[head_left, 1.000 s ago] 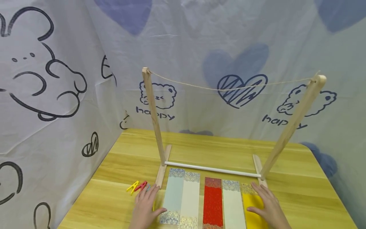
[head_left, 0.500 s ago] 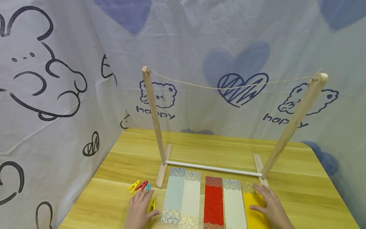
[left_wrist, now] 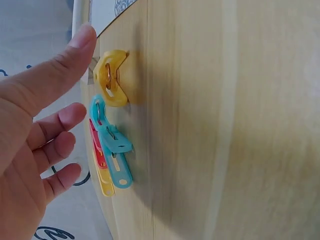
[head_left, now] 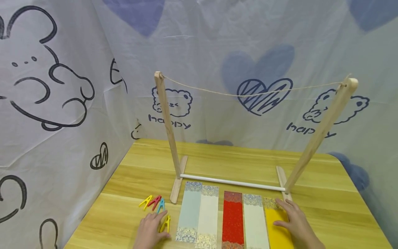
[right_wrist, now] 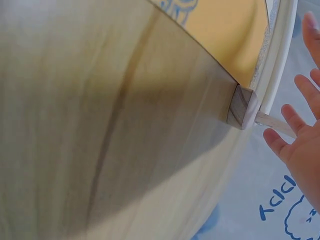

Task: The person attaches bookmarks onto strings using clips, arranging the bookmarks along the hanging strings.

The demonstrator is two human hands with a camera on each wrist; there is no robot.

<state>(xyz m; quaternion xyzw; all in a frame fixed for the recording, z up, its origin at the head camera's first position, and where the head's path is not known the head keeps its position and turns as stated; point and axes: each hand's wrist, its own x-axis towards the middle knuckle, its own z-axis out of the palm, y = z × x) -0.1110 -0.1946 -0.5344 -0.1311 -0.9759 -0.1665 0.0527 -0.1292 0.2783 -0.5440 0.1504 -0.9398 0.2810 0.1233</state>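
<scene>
My left hand (head_left: 150, 229) hovers at the front left with loosely bent fingers, holding nothing. Close beside its thumb is a yellow clothespin (head_left: 168, 221); a blue clothespin (head_left: 161, 204) lies just beyond its fingertips. Farther out are a red clothespin (head_left: 155, 200) and another yellow clothespin (head_left: 145, 201). In the left wrist view a gap shows between the thumb and the clothespins. My right hand (head_left: 295, 221), fingers spread, is over the right edge of a yellow patterned strip (head_left: 275, 226); contact cannot be told. The right wrist view shows that hand (right_wrist: 305, 155) holding nothing.
Left of the yellow strip lie a white strip (head_left: 255, 221), a red strip (head_left: 233, 218), a cream strip (head_left: 208, 212) and a pale blue strip (head_left: 190, 209). Behind them stands a wooden frame (head_left: 168, 128) with a white bar (head_left: 230, 182) and a string (head_left: 217, 92).
My left hand has drawn back toward the lower left, uncovering the blue and nearer yellow clothespins. My right hand has shifted slightly right. The strips stay in place.
</scene>
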